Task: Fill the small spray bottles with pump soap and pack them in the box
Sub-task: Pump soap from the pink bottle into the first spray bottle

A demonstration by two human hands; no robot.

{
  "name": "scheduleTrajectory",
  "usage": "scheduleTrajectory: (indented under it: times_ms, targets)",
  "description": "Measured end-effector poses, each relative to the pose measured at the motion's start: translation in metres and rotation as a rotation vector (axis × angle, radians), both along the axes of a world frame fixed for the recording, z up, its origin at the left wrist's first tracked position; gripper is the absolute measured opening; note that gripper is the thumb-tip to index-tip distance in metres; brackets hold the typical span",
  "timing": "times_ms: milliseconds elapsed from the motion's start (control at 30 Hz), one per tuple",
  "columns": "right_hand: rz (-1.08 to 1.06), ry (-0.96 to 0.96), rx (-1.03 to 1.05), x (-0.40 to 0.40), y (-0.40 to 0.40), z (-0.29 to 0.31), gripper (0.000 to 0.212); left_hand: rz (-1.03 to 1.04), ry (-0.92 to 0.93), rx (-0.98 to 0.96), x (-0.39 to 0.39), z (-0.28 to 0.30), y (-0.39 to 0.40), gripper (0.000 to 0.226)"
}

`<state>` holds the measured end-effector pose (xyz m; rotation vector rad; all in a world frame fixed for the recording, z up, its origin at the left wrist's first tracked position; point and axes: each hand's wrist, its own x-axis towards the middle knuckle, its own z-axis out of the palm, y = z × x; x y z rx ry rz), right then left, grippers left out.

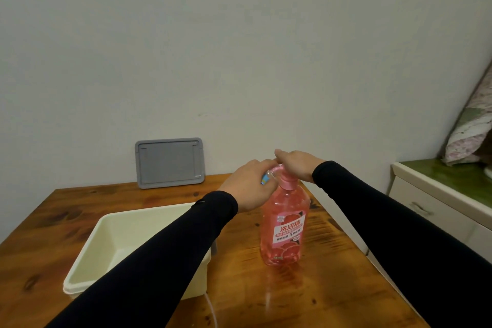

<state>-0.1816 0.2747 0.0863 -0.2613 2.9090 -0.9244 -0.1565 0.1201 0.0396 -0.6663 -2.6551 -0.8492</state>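
Note:
A tall pink pump soap bottle (285, 226) stands upright on the wooden table, right of centre. My right hand (298, 163) lies flat on top of its pump head, fingers straight, pressing on it. My left hand (249, 186) grips a small clear spray bottle (267, 177) and holds it right at the pump's spout; most of the little bottle is hidden inside my fingers. A cream plastic box (87, 253) sits open at the left, partly covered by my left forearm; the part of its inside that I can see holds nothing.
A grey lid (170, 162) leans upright against the wall at the back of the wooden table (306, 295). A white cabinet with a green top (439, 194) stands to the right, with a patterned pillow (471, 135) on it. A thin white cord (211, 309) lies below the box.

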Motion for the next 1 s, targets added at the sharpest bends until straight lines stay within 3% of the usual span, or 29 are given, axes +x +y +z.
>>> scheduleTrajectory:
  times_ms: [200,333,467,600,667,833,933,1000]
  targets:
    - [0.0,-0.007,-0.051,-0.002,0.0,0.009,0.056,-0.003,0.028,-0.025,-0.004,0.01,-0.001,0.046]
    - [-0.02,0.06,0.018,-0.002,-0.003,-0.008,0.025,0.002,0.021,-0.005,-0.002,-0.003,0.001,0.044]
    - [-0.016,0.071,-0.006,0.001,-0.003,-0.012,0.023,0.004,0.007,-0.033,-0.002,-0.005,0.002,0.043]
    - [-0.01,0.003,-0.08,0.004,-0.002,0.004,0.05,-0.005,0.034,-0.019,-0.002,0.006,0.0,0.046]
    - [-0.021,0.003,-0.056,0.002,-0.003,0.007,0.053,-0.004,0.047,-0.025,-0.002,0.008,-0.001,0.046]
    - [0.018,0.09,0.092,0.006,-0.005,-0.003,0.021,0.009,0.026,-0.002,-0.002,-0.003,0.001,0.042]
    - [-0.032,0.093,0.069,0.005,-0.007,-0.008,0.007,0.023,0.013,0.004,-0.001,-0.008,0.003,0.041]
    - [-0.036,0.078,0.086,0.007,-0.007,-0.007,0.015,0.017,0.0,-0.009,0.0,-0.006,0.002,0.042]
